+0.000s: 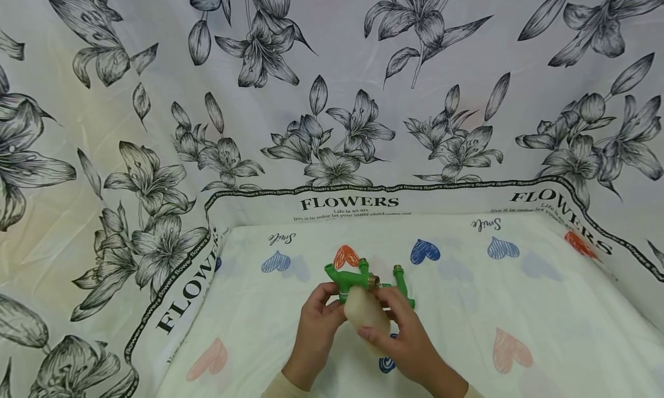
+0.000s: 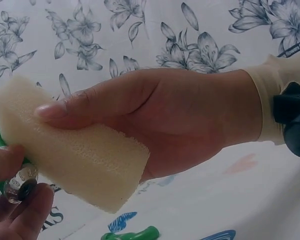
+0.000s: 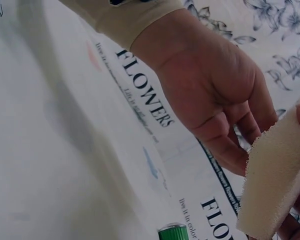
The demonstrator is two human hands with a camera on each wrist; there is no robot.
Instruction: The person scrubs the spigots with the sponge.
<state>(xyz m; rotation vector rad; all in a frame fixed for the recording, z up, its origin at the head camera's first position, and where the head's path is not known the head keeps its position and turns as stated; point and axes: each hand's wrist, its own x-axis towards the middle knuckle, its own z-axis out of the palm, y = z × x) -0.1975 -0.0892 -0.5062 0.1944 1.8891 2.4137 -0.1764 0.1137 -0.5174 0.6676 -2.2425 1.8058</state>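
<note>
A green branched pipe piece [image 1: 349,278] with brass threaded ends is held above the sheet. My left hand [image 1: 319,323] grips it from the left side; in the left wrist view its fingertips [image 2: 32,212] are around a shiny metal fitting [image 2: 21,184] beside green plastic. My right hand [image 1: 412,340] holds a pale, porous sponge-like block [image 1: 365,317] close against the green piece, thumb on its face. From the right wrist view, my left hand [image 3: 210,85] has its fingers partly behind the block [image 3: 275,175], which hides their contact with the green piece.
Another green pipe piece [image 1: 400,284] with a brass end lies just behind my right hand. A white sheet [image 1: 249,340] printed with hearts covers the surface. White flower-patterned cloth [image 1: 332,57] hangs at the back and sides.
</note>
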